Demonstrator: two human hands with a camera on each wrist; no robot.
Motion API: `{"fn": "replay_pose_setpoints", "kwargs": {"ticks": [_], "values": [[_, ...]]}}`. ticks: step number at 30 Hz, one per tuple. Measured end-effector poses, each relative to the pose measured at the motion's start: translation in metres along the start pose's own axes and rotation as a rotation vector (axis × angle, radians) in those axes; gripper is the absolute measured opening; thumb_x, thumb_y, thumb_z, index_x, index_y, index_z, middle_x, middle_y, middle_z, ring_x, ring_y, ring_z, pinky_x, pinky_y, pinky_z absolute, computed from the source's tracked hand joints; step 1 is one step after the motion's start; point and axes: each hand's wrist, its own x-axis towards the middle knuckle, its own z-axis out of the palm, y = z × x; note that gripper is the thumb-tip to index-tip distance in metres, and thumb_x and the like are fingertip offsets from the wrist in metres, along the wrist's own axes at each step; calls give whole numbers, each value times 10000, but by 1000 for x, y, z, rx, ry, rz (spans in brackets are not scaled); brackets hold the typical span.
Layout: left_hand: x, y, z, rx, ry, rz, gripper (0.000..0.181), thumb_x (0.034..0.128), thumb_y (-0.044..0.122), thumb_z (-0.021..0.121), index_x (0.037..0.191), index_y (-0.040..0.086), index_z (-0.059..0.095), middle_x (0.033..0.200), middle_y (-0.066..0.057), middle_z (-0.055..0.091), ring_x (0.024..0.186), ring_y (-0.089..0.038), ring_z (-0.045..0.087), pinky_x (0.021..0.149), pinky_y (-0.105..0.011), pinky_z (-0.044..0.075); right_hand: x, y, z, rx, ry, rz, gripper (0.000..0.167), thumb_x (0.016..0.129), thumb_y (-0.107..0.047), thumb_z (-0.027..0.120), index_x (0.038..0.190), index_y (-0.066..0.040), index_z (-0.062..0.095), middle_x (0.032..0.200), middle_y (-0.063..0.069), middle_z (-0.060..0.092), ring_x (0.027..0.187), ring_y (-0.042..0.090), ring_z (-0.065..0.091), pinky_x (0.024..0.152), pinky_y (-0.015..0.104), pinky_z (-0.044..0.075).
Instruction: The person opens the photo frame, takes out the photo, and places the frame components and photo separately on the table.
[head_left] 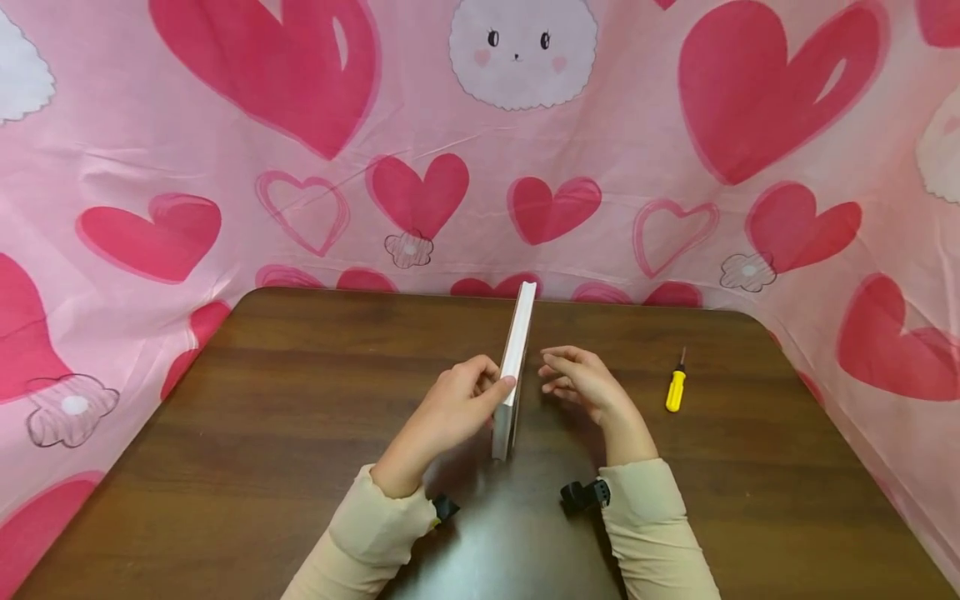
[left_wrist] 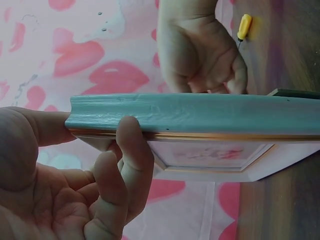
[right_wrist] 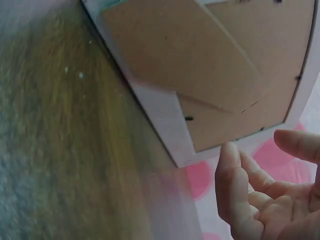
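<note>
A picture frame [head_left: 517,337] with pale edges stands on its edge on the table, its narrow side toward me. My left hand [head_left: 457,408] pinches its near upper corner. In the left wrist view the thumb lies at the end of the frame's edge [left_wrist: 210,112], with bent fingers [left_wrist: 135,160] against the gold-trimmed front. Brown backing board [right_wrist: 200,60] and a leaf-like stand flap show in the right wrist view. Just right of the frame, my right hand [head_left: 588,383] hovers with loosely bent fingers, apart from it and holding nothing.
A yellow-handled screwdriver [head_left: 676,387] lies on the brown wooden table [head_left: 315,400], right of my right hand. Pink cloth [head_left: 487,142] printed with hearts hangs behind the table and along its sides. Each sleeve carries a black wrist device [head_left: 585,496].
</note>
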Motion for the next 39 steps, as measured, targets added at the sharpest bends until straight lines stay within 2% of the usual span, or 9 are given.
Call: {"fn": "replay_pose_setpoints", "kwargs": {"ticks": [6, 12, 17, 24, 31, 36, 39], "values": [[0, -7, -1, -46, -26, 5, 216, 1003, 281, 587, 980, 67, 607, 701, -57, 646, 564, -115, 625, 599, -277, 449, 7, 10, 3, -48, -44, 56, 450, 1018, -183, 529, 1326, 137, 457, 937, 96, 659, 657, 90, 648, 662, 192, 540], [-1, -9, -6, -64, -38, 12, 249, 1005, 291, 581, 989, 43, 601, 706, -93, 661, 568, -119, 632, 605, -283, 443, 18, 6, 14, -154, -100, 90, 423, 1013, -147, 515, 1296, 166, 488, 985, 193, 609, 629, 130, 644, 678, 274, 592], [-1, -11, -8, -72, -40, 14, 246, 1012, 279, 572, 991, 35, 594, 698, -95, 647, 581, -144, 646, 616, -290, 445, 26, 1, 20, -190, -83, 102, 370, 998, -112, 525, 1243, 165, 525, 920, 168, 578, 615, 141, 604, 660, 289, 595], [-1, -14, -10, -83, -27, -6, 228, 1019, 257, 561, 989, 32, 588, 694, -91, 654, 569, -111, 631, 608, -284, 436, 31, 1, 23, -233, -74, 90, 299, 980, -55, 507, 1159, 179, 557, 822, 110, 531, 583, 136, 545, 599, 255, 567], [0, -17, -13, -121, -46, 1, 242, 1020, 245, 559, 1004, 5, 585, 727, -101, 655, 580, -142, 648, 623, -290, 482, 36, 2, 27, -298, -45, 82, 251, 956, -34, 532, 1102, 157, 606, 814, 91, 535, 676, 151, 530, 582, 253, 556], [2, -21, -16, -154, -61, 5, 250, 1021, 231, 558, 1010, -18, 579, 739, -103, 652, 574, -144, 646, 646, -339, 534, 38, 1, 30, -337, -10, 94, 210, 959, -27, 569, 1079, 140, 609, 810, 86, 529, 691, 157, 533, 554, 252, 552], [2, -20, -17, -162, -66, 6, 257, 1023, 232, 554, 1014, -24, 576, 746, -108, 657, 597, -218, 667, 666, -382, 549, 39, 1, 30, -345, 2, 99, 197, 955, -23, 579, 1069, 135, 608, 800, 76, 515, 687, 154, 528, 544, 249, 547]]}}
